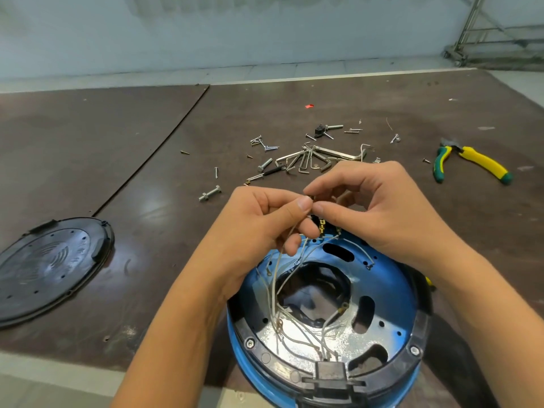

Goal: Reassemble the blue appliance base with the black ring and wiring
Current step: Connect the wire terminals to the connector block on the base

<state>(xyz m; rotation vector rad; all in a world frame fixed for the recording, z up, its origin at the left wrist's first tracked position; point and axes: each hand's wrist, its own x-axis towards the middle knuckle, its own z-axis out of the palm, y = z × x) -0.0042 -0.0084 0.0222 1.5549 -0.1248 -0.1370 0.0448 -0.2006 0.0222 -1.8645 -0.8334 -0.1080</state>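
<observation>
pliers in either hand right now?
No: the yellow-and-green pliers lie on the table off to the right, while the left hand and right hand pinch a thin wire over the blue base.

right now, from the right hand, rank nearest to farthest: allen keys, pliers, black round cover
1. allen keys: just beyond the right hand.
2. pliers: farther out on its right.
3. black round cover: far left, past the left hand.

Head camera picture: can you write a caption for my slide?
Both hands, left hand and right hand, pinch thin wires above the blue base on the table.
</observation>
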